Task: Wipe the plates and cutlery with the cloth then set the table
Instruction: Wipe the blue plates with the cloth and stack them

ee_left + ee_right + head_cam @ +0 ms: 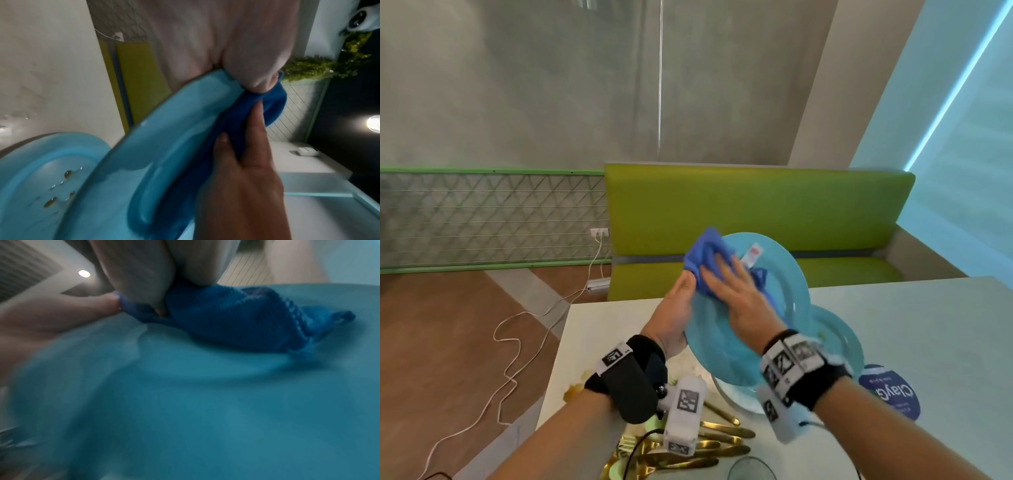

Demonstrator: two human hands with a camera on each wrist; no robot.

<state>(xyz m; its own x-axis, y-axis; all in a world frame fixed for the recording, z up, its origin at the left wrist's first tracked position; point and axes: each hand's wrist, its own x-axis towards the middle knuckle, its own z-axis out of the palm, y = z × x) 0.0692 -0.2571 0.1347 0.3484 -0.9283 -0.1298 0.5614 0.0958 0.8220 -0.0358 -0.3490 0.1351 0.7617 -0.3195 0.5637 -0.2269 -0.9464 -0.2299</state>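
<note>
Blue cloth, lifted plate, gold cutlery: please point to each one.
blue cloth (703,255), head view, bunched upper fold.
lifted plate (722,346), head view, bare lower face.
gold cutlery (722,445), head view, handles on table.

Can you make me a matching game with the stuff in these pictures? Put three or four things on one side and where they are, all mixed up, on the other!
Things:
1. blue cloth
2. raised plate
3. second plate
4. gold cutlery

Places or states:
A. lying flat on the table, with droplets on it
B. piled on the table, close to the person
C. pressed under the right hand
D. tilted up, its edge gripped by the left hand

Pairs: 1-C, 2-D, 3-A, 4-B
</note>
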